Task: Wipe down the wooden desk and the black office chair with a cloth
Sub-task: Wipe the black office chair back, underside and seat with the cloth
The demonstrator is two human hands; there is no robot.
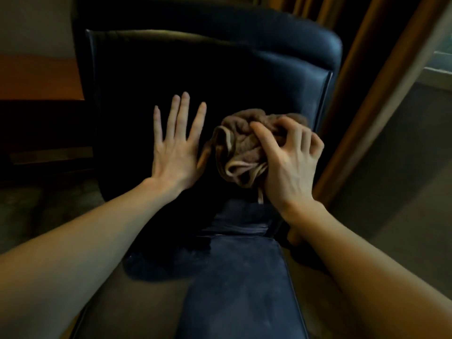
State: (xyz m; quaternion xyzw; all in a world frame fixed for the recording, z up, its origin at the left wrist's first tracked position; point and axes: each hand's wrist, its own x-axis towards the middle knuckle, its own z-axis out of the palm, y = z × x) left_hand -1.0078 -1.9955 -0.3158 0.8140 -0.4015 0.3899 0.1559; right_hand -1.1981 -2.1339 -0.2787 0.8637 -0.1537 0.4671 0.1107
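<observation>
Cloth (pixel 241 152) against black chair (pixel 220 69)

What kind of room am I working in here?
Probably an office or hotel room: a black padded chair, a wooden desk at left, and curtains beside a window at right.

Support: black office chair (pixel 220 69), padded backrest facing the camera, seat below | On backrest: left hand (pixel 175 145) laid flat, fingers spread | Just right of those fingers: bunched brown cloth (pixel 241 152), pressed to the backrest by right hand (pixel 291 162), whose curled fingers grip its right side
</observation>
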